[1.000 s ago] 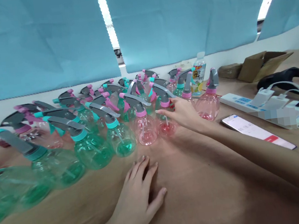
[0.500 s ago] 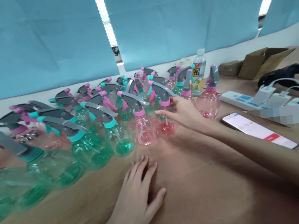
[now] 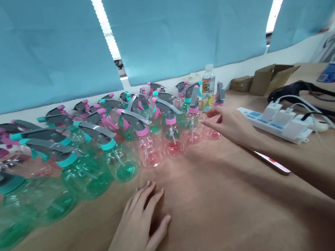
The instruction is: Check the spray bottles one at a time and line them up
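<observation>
My left hand (image 3: 138,219) lies on the wooden table with its fingers stretched and thumb apart, holding nothing. The closest bottles to it are a green spray bottle (image 3: 120,163) and a pink-collared spray bottle (image 3: 149,149), both upright. My right hand (image 3: 234,124) hovers in front of the rightmost pink spray bottle (image 3: 220,93), covering much of its body. Its thumb and fingers are apart; whether they touch that bottle I cannot tell. Two more pink spray bottles, one (image 3: 173,139) with red liquid low inside and one (image 3: 193,124) behind it, stand to this hand's left.
Several green and pink spray bottles crowd the table's left and back. A labelled drink bottle (image 3: 208,88) stands behind them. To the right are a phone (image 3: 273,164) partly under my forearm, a white power strip (image 3: 255,117) with plugs and cables, and an opened cardboard box (image 3: 271,79).
My right hand has left the collar of a pink spray bottle and moved right, to the rightmost one. The view has turned right. My left hand stays flat on the table.
</observation>
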Tool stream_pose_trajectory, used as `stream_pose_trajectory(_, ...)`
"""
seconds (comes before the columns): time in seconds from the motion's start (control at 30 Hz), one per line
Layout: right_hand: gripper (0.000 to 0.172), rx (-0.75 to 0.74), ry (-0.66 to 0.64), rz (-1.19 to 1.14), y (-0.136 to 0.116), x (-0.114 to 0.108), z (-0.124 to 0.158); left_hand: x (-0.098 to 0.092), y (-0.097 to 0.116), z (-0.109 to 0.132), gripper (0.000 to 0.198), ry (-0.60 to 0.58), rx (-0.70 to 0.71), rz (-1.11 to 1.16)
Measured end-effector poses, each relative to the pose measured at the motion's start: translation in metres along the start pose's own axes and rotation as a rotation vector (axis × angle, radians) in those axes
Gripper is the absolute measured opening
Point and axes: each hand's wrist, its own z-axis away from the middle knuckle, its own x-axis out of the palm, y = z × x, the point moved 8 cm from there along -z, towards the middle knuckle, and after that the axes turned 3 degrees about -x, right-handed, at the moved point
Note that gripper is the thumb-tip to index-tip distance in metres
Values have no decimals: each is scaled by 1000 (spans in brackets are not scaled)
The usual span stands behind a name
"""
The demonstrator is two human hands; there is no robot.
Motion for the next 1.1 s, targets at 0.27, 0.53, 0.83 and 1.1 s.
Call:
stream_pose_trajectory(0.27, 66, 53, 2, -20, -7, 29, -33, -2, 5, 0, 37, 42, 11, 39)
stream_pose_trajectory(0.53, 51, 46, -67, 30, -8, 33, -47, -2, 5, -3, 36, 40, -28, 40)
stream_pose_trajectory(0.83, 48, -77, -294, -60, -5, 17, -38, 1, 14, -4, 34, 30, -27, 101)
stream_pose_trajectory(1.1, 32, -160, -381, -158, -27, -7, 13, -1, 22, -14, 29, -12, -83, 231)
